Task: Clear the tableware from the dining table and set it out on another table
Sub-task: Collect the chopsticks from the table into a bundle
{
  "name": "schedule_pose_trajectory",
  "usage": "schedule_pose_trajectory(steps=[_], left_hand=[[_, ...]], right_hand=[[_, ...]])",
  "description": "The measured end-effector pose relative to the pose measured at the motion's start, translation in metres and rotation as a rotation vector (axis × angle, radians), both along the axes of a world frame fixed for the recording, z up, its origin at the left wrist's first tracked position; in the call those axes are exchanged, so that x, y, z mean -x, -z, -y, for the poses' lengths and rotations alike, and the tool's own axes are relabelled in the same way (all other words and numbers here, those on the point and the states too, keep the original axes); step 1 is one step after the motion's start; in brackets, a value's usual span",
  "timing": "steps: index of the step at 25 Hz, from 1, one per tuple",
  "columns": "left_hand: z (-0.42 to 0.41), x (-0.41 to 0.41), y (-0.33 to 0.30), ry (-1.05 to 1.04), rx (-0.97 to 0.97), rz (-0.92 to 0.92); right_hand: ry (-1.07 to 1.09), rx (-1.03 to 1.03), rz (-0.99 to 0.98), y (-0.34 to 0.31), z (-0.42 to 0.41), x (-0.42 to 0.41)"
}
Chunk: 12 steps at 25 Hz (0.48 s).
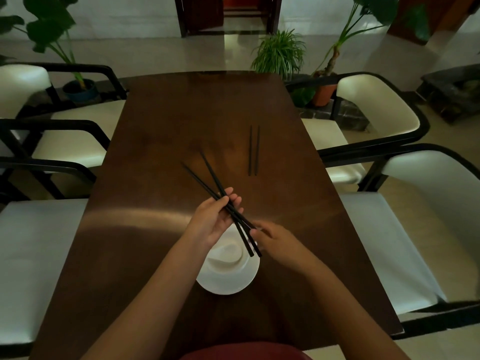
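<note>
My left hand grips a pair of black chopsticks near their middle; their tips splay apart toward the far left. My right hand pinches the thick near ends of the same chopsticks over a white plate. A white spoon or small dish lies on that plate, partly hidden by my hands. A second pair of black chopsticks lies parallel on the brown dining table, further away and to the right.
White-cushioned chairs with dark frames line both long sides of the table. Potted plants stand on the floor beyond the far edge, near a dark doorway.
</note>
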<state>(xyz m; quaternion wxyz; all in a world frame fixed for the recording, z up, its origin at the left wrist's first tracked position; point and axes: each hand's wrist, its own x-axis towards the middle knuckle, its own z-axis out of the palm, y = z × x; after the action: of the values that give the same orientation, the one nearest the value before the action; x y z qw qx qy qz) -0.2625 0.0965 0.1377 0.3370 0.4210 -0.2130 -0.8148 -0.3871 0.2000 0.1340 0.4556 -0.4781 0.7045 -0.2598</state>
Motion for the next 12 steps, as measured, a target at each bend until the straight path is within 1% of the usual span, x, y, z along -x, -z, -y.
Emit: schedule_pose_trajectory(steps=[1,3,5,7,9,12], left_hand=[[0.001,0.002,0.001,0.012,0.001,0.004],[0.004,0.007,0.003,0.019,0.018,0.020],[0.010,0.009,0.006,0.037,0.053,0.028],[0.018,0.010,0.009,0.099,0.085,0.045],[0.028,0.011,0.013,0.161,0.111,0.113],[0.051,0.020,0.018,0.128,0.097,0.164]], right_hand=[[-0.057,-0.042,0.046,-0.002,0.004,-0.003],[-0.074,-0.050,0.098,0.001,0.011,-0.009],[-0.004,-0.028,0.192,0.006,0.018,-0.012],[0.083,-0.022,0.258,0.010,0.029,-0.014],[0.105,-0.027,0.269,0.012,0.044,-0.013],[0.031,-0.080,0.293,0.012,0.074,0.000]])
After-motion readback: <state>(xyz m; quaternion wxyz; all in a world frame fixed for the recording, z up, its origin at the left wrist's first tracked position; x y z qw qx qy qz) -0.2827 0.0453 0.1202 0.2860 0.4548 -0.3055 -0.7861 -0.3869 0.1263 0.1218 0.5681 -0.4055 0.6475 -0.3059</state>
